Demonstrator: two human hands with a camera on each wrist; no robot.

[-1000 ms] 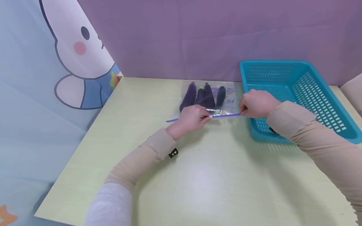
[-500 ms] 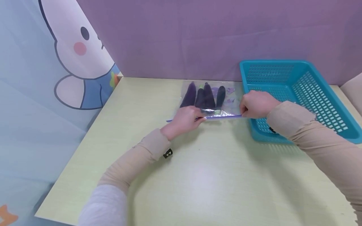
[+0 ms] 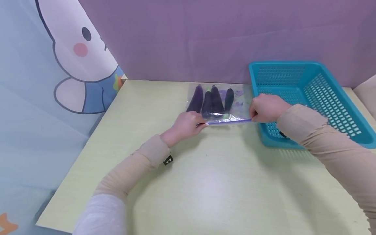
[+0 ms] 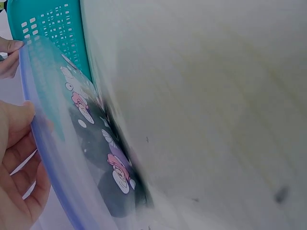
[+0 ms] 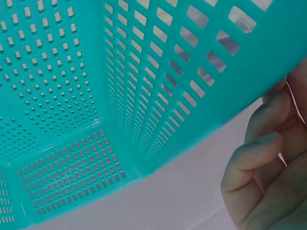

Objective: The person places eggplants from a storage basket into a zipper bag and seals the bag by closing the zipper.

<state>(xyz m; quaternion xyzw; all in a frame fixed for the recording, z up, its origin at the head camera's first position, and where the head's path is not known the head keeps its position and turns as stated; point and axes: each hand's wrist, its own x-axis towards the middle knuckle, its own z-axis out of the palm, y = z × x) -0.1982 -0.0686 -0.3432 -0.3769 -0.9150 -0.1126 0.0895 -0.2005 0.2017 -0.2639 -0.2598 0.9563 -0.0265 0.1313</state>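
Note:
A clear zip-top bag [image 3: 242,112] lies at the table's back edge with several dark purple eggplants [image 3: 216,100] inside. Its blue-purple zip strip [image 3: 230,121] faces the person. My left hand [image 3: 188,124] pinches this strip near its left part, thumb and fingertips on it. At the strip's right end, my right hand [image 3: 268,108] grips the bag's corner with curled fingers. From the left wrist, the strip [image 4: 53,177] runs between both hands, and printed pink-and-white figures [image 4: 117,172] show on the bag. The right wrist view catches curled fingers [image 5: 254,163] beside the basket; their grip is out of sight there.
A teal perforated basket [image 3: 293,65] stands right of the bag, partly under my right forearm. A purple cloth [image 3: 188,39] hangs behind the table [image 3: 211,182]. A blue curtain with a cartoon character [image 3: 26,137] hangs on the left.
My left hand has slid leftward along the zip strip, uncovering more of it. My right hand has stayed at the right corner, and the eggplants lie nearly as before.

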